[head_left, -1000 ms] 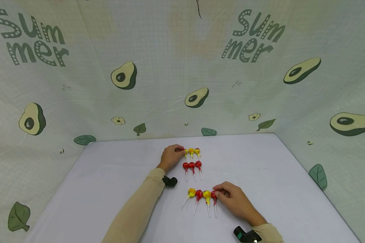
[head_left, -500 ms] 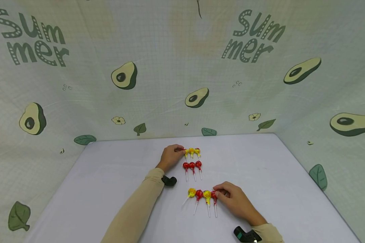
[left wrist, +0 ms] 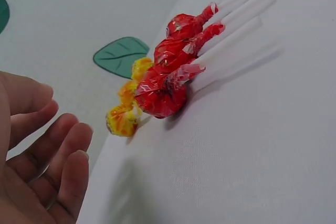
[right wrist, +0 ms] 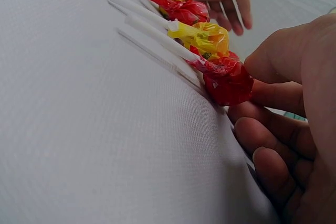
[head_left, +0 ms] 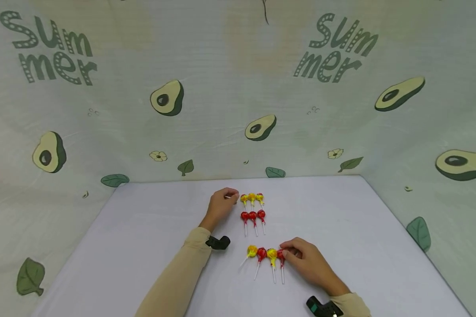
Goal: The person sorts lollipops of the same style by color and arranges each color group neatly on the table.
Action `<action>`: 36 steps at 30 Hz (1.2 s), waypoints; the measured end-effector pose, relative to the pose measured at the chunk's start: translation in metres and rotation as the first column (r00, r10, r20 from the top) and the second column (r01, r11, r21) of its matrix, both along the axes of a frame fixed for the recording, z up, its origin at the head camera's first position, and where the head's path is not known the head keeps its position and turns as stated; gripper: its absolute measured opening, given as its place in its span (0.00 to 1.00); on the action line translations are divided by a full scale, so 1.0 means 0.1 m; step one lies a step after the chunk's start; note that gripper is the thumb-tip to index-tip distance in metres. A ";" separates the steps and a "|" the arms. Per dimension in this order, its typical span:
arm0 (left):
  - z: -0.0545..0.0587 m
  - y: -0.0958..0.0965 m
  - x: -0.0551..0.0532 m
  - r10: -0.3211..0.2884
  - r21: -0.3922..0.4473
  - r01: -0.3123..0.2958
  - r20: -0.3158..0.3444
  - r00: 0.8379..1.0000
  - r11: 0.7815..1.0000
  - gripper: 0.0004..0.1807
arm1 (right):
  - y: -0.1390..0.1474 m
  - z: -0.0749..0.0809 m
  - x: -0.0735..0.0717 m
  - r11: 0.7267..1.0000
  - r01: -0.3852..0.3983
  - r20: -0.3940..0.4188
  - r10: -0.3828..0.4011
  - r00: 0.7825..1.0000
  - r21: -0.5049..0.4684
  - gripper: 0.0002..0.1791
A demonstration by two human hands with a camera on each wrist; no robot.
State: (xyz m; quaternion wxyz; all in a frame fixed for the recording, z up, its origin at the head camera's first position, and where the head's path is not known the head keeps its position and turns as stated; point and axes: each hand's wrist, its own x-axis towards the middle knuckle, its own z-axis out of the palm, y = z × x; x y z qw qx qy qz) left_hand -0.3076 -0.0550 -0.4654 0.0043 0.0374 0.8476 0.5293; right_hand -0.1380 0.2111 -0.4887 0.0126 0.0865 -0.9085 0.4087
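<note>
My left hand (head_left: 220, 204) is just left of three yellow lollipops (head_left: 252, 197) at the back, fingers loosely bent with nothing between them. In the left wrist view a gap separates this hand (left wrist: 42, 156) from the yellow heads (left wrist: 122, 120). Three red lollipops (head_left: 252, 215) lie in a row in front of the yellow ones, sticks toward me. Nearer, a mixed row has a yellow lollipop (head_left: 252, 251), a red one (head_left: 261, 254), another yellow (head_left: 271, 254) and a red lollipop (head_left: 281, 255) at its right end. My right hand (head_left: 309, 263) pinches that last red head (right wrist: 229, 83) between thumb and index finger.
All the lollipops lie on a white table (head_left: 341, 220). Behind it hangs a pale cloth (head_left: 214, 145) printed with avocados and leaves. Black wrist cameras sit on my left wrist (head_left: 218, 242) and right wrist (head_left: 324, 307).
My left hand has let go of the leftmost back yellow lollipop and drawn slightly left from it. The right hand stays at the red lollipop. The head view has shifted a little.
</note>
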 end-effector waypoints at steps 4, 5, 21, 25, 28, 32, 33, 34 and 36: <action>0.07 -0.07 0.15 -0.023 -0.005 0.023 0.003 1.000 1.000 0.11 | 0.01 -0.01 0.00 1.000 0.000 0.008 0.000 1.000 -0.003 0.07; 0.08 -0.08 0.18 -0.029 -0.014 0.029 0.005 1.000 0.999 0.11 | 0.01 -0.01 0.00 1.000 0.002 0.010 -0.002 1.000 0.000 0.07; 0.02 -0.10 0.79 -0.304 -0.140 0.303 0.011 0.953 0.943 0.10 | 0.01 0.00 0.00 1.000 -0.006 -0.003 0.006 1.000 -0.006 0.08; -0.02 -0.08 0.91 -0.352 -0.181 0.346 0.001 0.936 0.921 0.11 | 0.02 -0.01 0.00 1.000 -0.015 -0.010 0.015 1.000 -0.005 0.07; -0.05 -0.07 0.98 -0.386 -0.196 0.379 0.003 0.922 0.904 0.11 | 0.04 -0.01 0.00 1.000 -0.019 -0.020 0.019 1.000 -0.011 0.07; -0.09 -0.07 1.04 -0.407 -0.202 0.402 0.018 0.913 0.893 0.10 | 0.04 -0.02 0.00 1.000 -0.023 -0.017 0.023 1.000 -0.016 0.07; -0.10 -0.07 1.06 -0.409 -0.201 0.405 0.024 0.912 0.892 0.10 | 0.04 -0.02 0.00 1.000 -0.024 -0.015 0.023 1.000 -0.015 0.07; -0.11 -0.08 1.07 -0.410 -0.199 0.408 0.032 0.911 0.891 0.10 | 0.04 -0.01 0.00 1.000 -0.024 -0.013 0.024 1.000 -0.014 0.07; -0.12 -0.08 1.11 -0.416 -0.188 0.416 0.042 0.908 0.890 0.10 | 0.04 -0.01 0.00 1.000 -0.023 -0.007 0.023 1.000 -0.012 0.07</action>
